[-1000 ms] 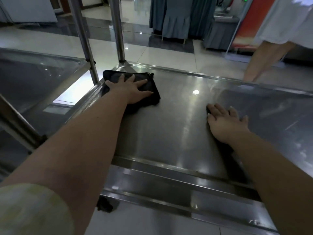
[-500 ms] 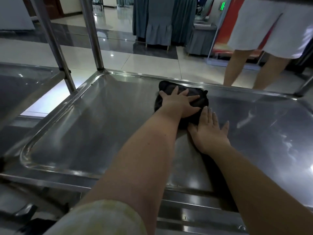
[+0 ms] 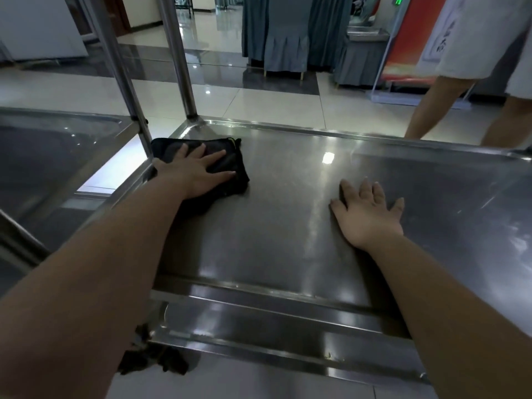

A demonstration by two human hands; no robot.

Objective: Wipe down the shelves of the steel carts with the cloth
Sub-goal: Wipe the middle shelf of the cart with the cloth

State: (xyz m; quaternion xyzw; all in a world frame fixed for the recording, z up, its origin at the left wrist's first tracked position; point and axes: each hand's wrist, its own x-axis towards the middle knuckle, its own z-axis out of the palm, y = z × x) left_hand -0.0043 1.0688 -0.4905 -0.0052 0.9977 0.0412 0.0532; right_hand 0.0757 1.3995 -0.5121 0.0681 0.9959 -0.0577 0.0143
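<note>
Left hand (image 3: 198, 171) lay flat on folded black cloth (image 3: 172, 149), fingers straight and spread, pressing it down, not curled round it. Cloth sat in far-left corner of shelf (image 3: 288, 226), left of frame centre, near post (image 3: 178, 59). Right hand (image 3: 367, 214) rested palm down on bare steel right of centre, fingers spread, holding nothing, well apart from cloth. 2nd cart (image 3: 57, 156) stood at left edge. Legs (image 3: 431, 110) of another person showed at upper right, beyond shelf. Draped chairs (image 3: 285, 38) at top centre.
</note>
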